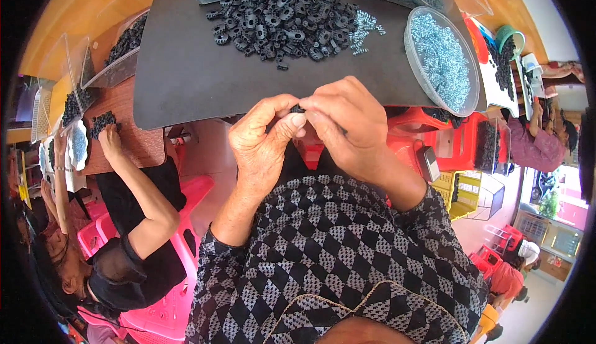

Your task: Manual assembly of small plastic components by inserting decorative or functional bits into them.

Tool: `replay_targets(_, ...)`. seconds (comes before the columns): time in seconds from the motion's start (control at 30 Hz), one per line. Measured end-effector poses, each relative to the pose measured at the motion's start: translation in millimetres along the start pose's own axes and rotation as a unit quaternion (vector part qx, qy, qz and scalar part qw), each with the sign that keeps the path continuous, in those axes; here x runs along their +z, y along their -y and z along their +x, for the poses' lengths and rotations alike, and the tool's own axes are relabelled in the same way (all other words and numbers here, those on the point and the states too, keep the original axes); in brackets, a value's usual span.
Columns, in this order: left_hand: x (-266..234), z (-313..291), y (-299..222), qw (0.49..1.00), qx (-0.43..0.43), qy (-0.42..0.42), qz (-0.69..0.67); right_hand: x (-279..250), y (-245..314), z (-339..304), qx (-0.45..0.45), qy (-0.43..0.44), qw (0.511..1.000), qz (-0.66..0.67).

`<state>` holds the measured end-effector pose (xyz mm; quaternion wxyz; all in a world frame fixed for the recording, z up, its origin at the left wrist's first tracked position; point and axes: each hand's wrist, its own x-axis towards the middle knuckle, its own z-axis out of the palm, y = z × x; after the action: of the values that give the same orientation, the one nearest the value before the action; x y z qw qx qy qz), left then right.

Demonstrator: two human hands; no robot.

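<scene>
Pinching, with left hand (256,138) and right hand (349,119) together, a small black part (297,108), probably light, stiff, best gripped by edges.

This looks like an assembly workshop: black plastic parts (288,26) lie heaped near a tub (473,94) of coil springs (439,58), and a co-worker (133,272) sits at another table (141,126).

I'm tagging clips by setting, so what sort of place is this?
Most likely a small assembly workshop: a heap of black plastic-looking parts and many small coil springs sit at the dark table, and another person handles small black pieces at a neighbouring table.
</scene>
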<state>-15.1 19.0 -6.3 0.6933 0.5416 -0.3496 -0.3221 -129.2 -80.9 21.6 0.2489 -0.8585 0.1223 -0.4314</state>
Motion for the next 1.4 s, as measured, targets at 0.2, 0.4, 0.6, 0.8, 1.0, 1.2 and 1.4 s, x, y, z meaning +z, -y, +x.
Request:
replay_targets(0.2,-10.2,2.3,0.9,0.998,-0.004,-0.034,-0.052,3.4,-5.7,8.9,0.015,0.027,1.000,-0.004)
replay_targets(0.4,-12.8,3.7,-1.3,0.996,-0.002,-0.047,-0.079,27.0,-29.5,30.6,-0.042,0.035,0.988,-0.146)
replay_targets(0.6,-12.3,3.4,-5.6,0.995,-0.001,-0.060,-0.077,38.6,-38.9,31.1,-0.090,0.103,0.964,-0.229)
replay_targets(0.8,-14.5,3.7,-4.7,0.996,-0.023,-0.050,-0.068,26.3,-34.4,22.7,-0.033,0.099,0.981,-0.163)
replay_targets(1.0,-9.4,7.3,-7.0,0.994,-0.038,-0.038,-0.092,0.2,-17.1,21.3,0.248,0.076,0.955,0.143)
replay_targets(1.2,-0.7,7.9,-7.7,0.996,-0.041,-0.022,-0.082,-4.8,-10.7,16.9,0.262,0.032,0.924,0.278)
replay_targets(1.4,6.7,5.9,-4.2,0.995,-0.029,-0.025,-0.096,2.6,2.8,6.2,0.338,-0.029,0.852,0.399)
